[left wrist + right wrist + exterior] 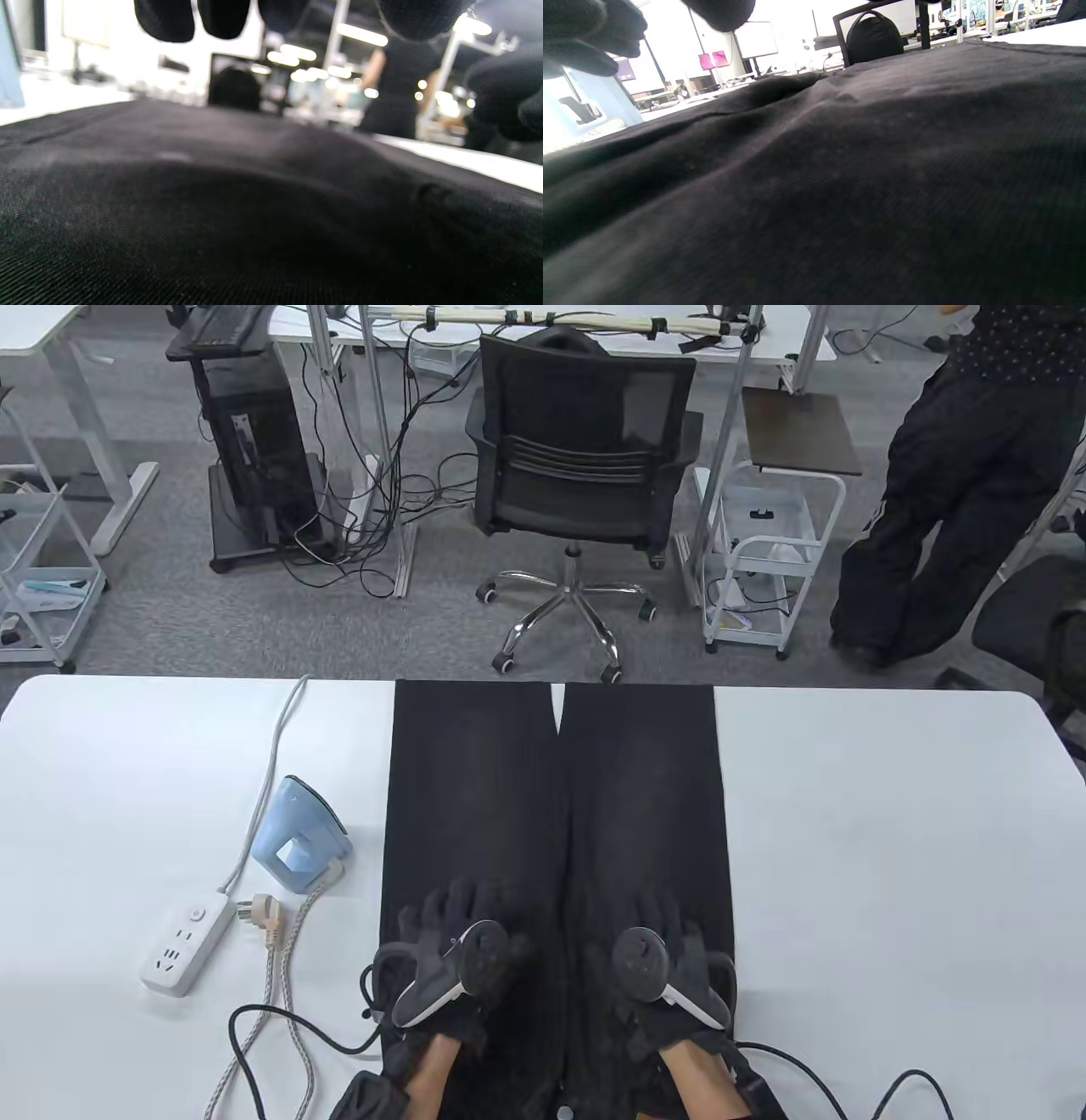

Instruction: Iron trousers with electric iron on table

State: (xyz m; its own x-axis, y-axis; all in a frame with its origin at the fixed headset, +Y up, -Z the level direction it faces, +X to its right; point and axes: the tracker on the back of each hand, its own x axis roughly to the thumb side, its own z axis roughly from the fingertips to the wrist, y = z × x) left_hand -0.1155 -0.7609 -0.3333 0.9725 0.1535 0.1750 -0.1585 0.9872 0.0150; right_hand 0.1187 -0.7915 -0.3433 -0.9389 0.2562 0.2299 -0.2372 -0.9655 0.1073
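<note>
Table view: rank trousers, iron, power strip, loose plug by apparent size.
1. trousers
2. iron
3. power strip, a little smaller than the iron
4. plug

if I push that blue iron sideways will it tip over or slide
The blue iron seems to stand upright on its heel, so a high push would likely tip it. Its cord lies slack, so drag looks unlikely. It probably feels heavy for its size.

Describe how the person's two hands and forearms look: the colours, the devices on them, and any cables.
Both the left hand and the right hand wear black fabric gloves. Each back carries a tracker with a dark round head and a white handle. The forearms are bare skin. Black cables run from both wrists across the white table.
</note>
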